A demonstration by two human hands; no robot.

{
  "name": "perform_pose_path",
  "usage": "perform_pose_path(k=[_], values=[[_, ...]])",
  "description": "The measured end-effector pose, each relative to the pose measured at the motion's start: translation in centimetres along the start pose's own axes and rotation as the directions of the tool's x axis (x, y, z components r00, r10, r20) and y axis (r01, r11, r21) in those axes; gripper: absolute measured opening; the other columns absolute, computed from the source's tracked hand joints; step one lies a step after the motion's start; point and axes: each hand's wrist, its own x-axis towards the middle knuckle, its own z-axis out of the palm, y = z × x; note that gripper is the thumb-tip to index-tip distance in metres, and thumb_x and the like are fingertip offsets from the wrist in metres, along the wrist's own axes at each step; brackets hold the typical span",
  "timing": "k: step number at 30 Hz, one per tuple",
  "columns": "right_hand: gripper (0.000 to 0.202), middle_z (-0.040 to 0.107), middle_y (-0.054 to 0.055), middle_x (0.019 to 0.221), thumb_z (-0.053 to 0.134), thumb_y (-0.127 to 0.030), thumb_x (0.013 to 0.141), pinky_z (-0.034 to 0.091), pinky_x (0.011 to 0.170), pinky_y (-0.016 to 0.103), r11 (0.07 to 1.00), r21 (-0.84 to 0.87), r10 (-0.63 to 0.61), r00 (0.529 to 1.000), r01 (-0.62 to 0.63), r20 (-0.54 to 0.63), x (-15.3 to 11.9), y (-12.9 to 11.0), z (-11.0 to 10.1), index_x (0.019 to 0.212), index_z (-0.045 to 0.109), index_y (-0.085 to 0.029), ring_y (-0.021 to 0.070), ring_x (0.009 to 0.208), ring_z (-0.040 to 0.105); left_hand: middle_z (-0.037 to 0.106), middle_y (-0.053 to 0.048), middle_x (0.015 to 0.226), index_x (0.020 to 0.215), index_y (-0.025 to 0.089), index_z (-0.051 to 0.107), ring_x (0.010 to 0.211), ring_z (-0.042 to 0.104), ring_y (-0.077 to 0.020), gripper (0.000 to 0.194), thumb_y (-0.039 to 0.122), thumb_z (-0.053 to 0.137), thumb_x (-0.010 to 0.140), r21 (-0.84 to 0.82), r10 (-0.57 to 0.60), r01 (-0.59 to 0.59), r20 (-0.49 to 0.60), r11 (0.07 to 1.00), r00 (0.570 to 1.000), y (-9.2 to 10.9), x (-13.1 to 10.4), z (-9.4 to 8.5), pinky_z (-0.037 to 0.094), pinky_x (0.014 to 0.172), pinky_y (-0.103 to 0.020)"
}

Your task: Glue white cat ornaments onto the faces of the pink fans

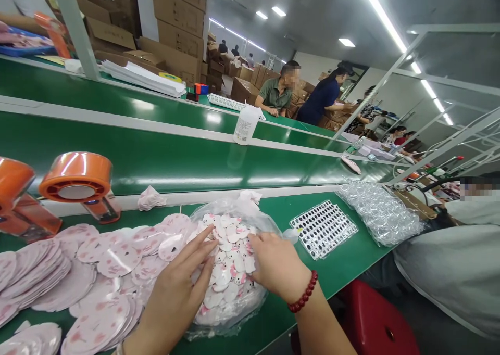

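A clear plastic bag (250, 305) full of small white and pink character-face pieces (230, 261) lies open on the green table. My left hand (182, 277) rests at the bag's left side, its fingers apart and pointing over the pieces, nothing held. At the right side of the pieces is my right hand (273, 264), a red bead bracelet on the wrist; its fingers curl down among the pieces and the fingertips are partly hidden. Many round pink printed discs (117, 256) lie in overlapping piles to the left of the bag.
Orange tape dispensers (78, 180) stand at the left. Sheets of black oval stickers (324, 227) and a clear plastic bundle (380, 212) lie right. A white bottle (246, 125) stands beyond the green belt (175, 160). A red stool (375, 318) and a seated person are at the right.
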Motion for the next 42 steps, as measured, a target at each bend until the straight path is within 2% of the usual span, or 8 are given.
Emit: perform_pose_path(k=[4,9,13,19,23,27,33,42], values=[[0.054,0.069,0.02,0.117,0.08,-0.011,0.07,0.057,0.081,0.047,0.999,0.031,-0.045,0.999,0.044,0.026,1.3,-0.3,0.0,0.122,0.067,-0.013,0.0375,0.101,0.069,0.069,-0.005,0.135,0.109,0.027,0.078,0.117,0.07,-0.0253,0.029,0.04,0.056,0.095,-0.021,0.007,-0.006,0.02,1.0,1.0,-0.3,-0.1,0.1,0.056,0.099,-0.035],[0.044,0.073,0.01,0.121,0.064,-0.006,0.085,0.052,0.096,0.039,0.973,0.204,-0.092,0.993,0.106,-0.076,2.3,-0.1,0.0,0.127,0.068,-0.019,0.0267,0.112,0.068,0.071,-0.003,0.133,0.113,0.03,0.077,0.116,0.07,-0.024,0.03,0.039,0.057,0.093,-0.052,0.011,-0.009,0.025,0.999,1.0,-0.4,-0.4,0.3,0.057,0.098,-0.035],[0.033,0.076,0.005,0.118,0.067,-0.016,0.093,0.054,0.093,0.033,0.931,0.337,-0.104,0.986,0.143,-0.132,2.7,-0.7,0.1,0.125,0.07,-0.023,0.022,0.106,0.071,0.069,-0.002,0.136,0.122,0.033,0.074,0.121,0.067,-0.0252,0.034,0.04,0.06,0.092,-0.094,-0.039,0.042,0.031,0.995,0.999,-0.4,-0.6,0.4,0.055,0.102,-0.038],[0.052,0.075,0.007,0.122,0.061,-0.015,0.097,0.055,0.091,0.037,0.872,0.425,-0.2,0.97,0.242,-0.141,2.3,-1.5,0.0,0.147,0.05,-0.021,0.0259,0.112,0.07,0.074,-0.004,0.129,0.125,0.033,0.072,0.101,0.075,-0.0236,0.039,0.048,0.063,0.091,-0.22,-0.19,0.19,0.022,0.957,0.982,-0.3,-0.2,0.0,0.064,0.083,-0.031],[0.064,0.069,0.006,0.134,0.055,-0.009,0.097,0.053,0.101,0.04,0.822,0.455,-0.31,0.939,0.343,-0.149,1.6,-1.8,0.0,0.156,0.032,-0.022,0.0247,0.121,0.065,0.078,-0.002,0.114,0.11,0.034,0.079,0.102,0.073,-0.0226,0.031,0.051,0.067,0.087,-0.306,-0.275,0.268,0.019,0.914,0.961,-0.1,0.1,-0.3,0.06,0.09,-0.03],[0.048,0.072,0.007,0.128,0.063,-0.01,0.094,0.055,0.098,0.04,0.819,0.437,-0.28,0.924,0.371,-0.259,1.8,-2.2,0.6,0.14,0.055,-0.02,0.0264,0.114,0.068,0.08,-0.002,0.089,0.088,0.029,0.081,0.08,0.076,-0.0212,0.03,0.057,0.071,0.081,-0.393,-0.392,0.365,0.011,0.844,0.92,0.4,0.5,-0.6,0.063,0.075,-0.028],[0.012,0.078,0.004,0.104,0.071,-0.021,0.095,0.055,0.091,0.035,0.788,0.485,-0.203,0.903,0.38,-0.378,2.3,-2.2,1.2,0.107,0.074,-0.022,0.0228,0.097,0.072,0.08,-0.005,0.074,0.088,0.022,0.077,0.066,0.077,-0.026,0.043,0.063,0.075,0.076,-0.483,-0.537,0.487,0.041,0.728,0.842,0.6,0.8,-0.7,0.067,0.066,-0.037],[0.019,0.075,0.0,0.09,0.061,-0.036,0.1,0.06,0.059,0.022,0.623,0.722,-0.181,0.953,0.302,-0.242,3.2,-1.5,1.7,0.106,0.069,-0.02,0.0155,0.073,0.074,0.079,-0.004,0.077,0.078,0.024,0.077,0.071,0.076,-0.0229,0.04,0.063,0.08,0.07,-0.48,-0.5,0.448,0.02,0.755,0.866,0.5,0.8,-0.6,0.065,0.07,-0.031]])
